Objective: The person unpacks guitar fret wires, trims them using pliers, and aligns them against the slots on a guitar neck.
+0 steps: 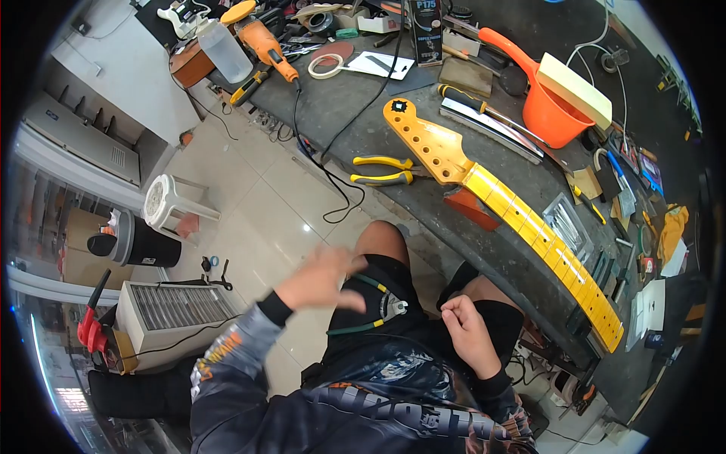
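Left of centre, your blurred left hand (321, 280) spreads near the green-handled cutters (394, 306) on your lap (416, 331). Below and right of centre, your right hand (472, 333) is curled, any contents too small to tell. A guitar neck (523, 221) slants across the bench (340, 113) from upper centre to lower right, yellow-handled pliers (386, 180) beside its headstock (427, 144).

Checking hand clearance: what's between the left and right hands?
In the head view, the green-and-yellow-handled pliers lie on the black shorts, between the left hand and the right hand.
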The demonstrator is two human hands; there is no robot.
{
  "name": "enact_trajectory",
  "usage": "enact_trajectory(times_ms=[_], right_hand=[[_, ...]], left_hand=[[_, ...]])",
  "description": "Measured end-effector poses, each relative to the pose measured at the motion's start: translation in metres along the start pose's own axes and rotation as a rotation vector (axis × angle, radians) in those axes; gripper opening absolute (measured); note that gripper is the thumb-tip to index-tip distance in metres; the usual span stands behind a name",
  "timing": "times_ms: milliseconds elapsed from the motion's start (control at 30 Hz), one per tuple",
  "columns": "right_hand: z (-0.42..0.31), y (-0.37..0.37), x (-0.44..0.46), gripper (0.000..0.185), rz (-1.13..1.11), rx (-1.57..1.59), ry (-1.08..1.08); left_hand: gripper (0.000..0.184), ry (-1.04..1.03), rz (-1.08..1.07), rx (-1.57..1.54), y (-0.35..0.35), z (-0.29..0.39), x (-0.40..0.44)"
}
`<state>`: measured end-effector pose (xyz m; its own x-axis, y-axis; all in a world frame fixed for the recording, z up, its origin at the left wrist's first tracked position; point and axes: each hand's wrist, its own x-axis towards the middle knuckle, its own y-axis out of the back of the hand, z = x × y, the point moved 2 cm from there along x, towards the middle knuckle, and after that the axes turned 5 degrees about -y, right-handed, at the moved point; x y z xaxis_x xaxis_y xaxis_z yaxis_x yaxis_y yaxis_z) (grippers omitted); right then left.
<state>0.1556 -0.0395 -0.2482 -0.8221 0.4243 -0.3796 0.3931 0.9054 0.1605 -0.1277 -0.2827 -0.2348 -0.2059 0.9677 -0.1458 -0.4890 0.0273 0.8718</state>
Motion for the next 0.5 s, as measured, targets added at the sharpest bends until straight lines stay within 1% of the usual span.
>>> enact_trajectory(times_ms=[33,100,133,167,200,233,267,300,367,400,467,500], right_hand=[[-0.002,0.001,0.0,0.013,-0.004,-0.027,-0.005],[-0.001,0.001,-0.002,0.013,-0.003,-0.057,-0.019],[0.0,0.001,-0.002,0.013,-0.014,-0.055,-0.025],[0.001,0.0,-0.001,0.013,-0.023,-0.053,-0.028],[-0.002,0.0,-0.002,0.013,-0.014,-0.055,-0.03],[-0.005,0.0,-0.004,0.013,-0.021,-0.073,-0.035],[-0.007,-0.001,-0.005,0.013,-0.026,-0.09,-0.039],[-0.007,-0.001,-0.006,0.013,-0.014,-0.089,-0.04],[-0.005,-0.002,-0.008,0.013,0.007,-0.135,-0.074],[-0.008,-0.003,-0.008,0.013,0.02,-0.13,-0.082],[-0.01,-0.005,-0.012,0.013,0.037,-0.102,-0.152],[-0.008,-0.006,-0.014,0.013,0.042,-0.099,-0.164]], left_hand=[[0.084,0.038,0.213,0.104,0.027,-0.03,0.011],[0.042,0.14,0.557,0.4,0.115,-0.101,0.036],[0.033,0.078,0.817,0.408,0.155,-0.157,0.045],[0.031,0.099,0.987,0.259,0.198,-0.184,0.056],[0.032,0.24,1.077,0.155,0.232,-0.232,0.064],[0.041,0.345,1.105,0.341,0.259,-0.279,0.07],[0.057,0.478,1.067,0.376,0.279,-0.312,0.076],[0.074,0.564,1.019,0.413,0.292,-0.338,0.082],[0.084,0.675,0.923,0.354,0.298,-0.364,0.098],[0.084,0.661,0.916,0.349,0.299,-0.367,0.104],[0.089,0.755,0.627,0.576,0.292,-0.373,0.112],[0.089,0.748,0.616,0.571,0.292,-0.373,0.115]])
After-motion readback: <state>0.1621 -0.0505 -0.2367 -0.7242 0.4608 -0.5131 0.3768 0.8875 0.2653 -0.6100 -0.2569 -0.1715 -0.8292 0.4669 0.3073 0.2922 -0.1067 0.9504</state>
